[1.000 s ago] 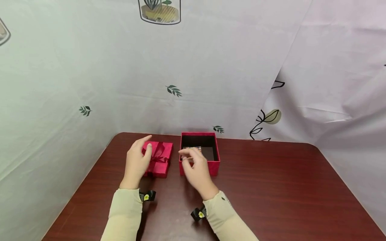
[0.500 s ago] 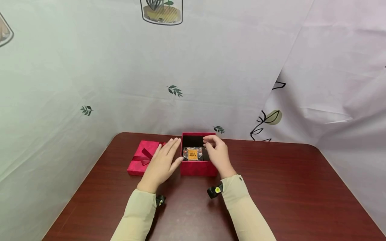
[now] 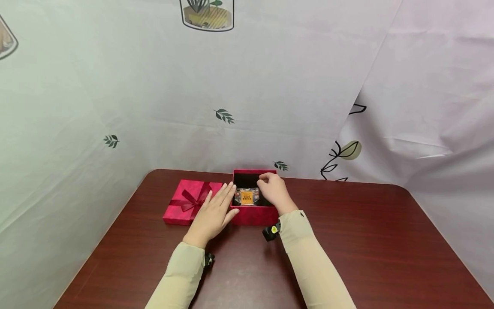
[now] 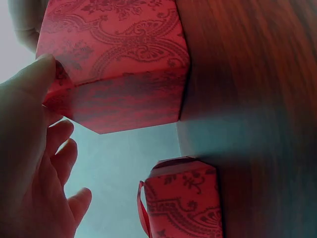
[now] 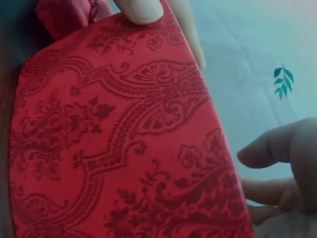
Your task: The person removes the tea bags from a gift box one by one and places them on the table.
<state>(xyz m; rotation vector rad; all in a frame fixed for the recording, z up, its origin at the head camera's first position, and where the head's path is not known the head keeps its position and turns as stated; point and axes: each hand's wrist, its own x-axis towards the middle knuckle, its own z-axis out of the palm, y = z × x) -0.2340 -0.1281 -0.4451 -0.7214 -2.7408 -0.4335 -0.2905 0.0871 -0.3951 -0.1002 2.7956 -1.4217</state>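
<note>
Dark reddish-brown wood-grain surface [image 3: 347, 240] with rounded far corners, set against draped pale cloth at back and sides. Two things sit directly on it, both near the far edge: open red box [image 3: 254, 214], patterned sides, dark inside, standing flat; red lid [image 3: 181, 210] with a ribbon bow, lying flat just left of the box, close beside it. The left wrist view shows both bottoms flush on the wood.

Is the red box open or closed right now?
Open: the red box shows its dark inside, and its ribboned lid lies beside it.
</note>
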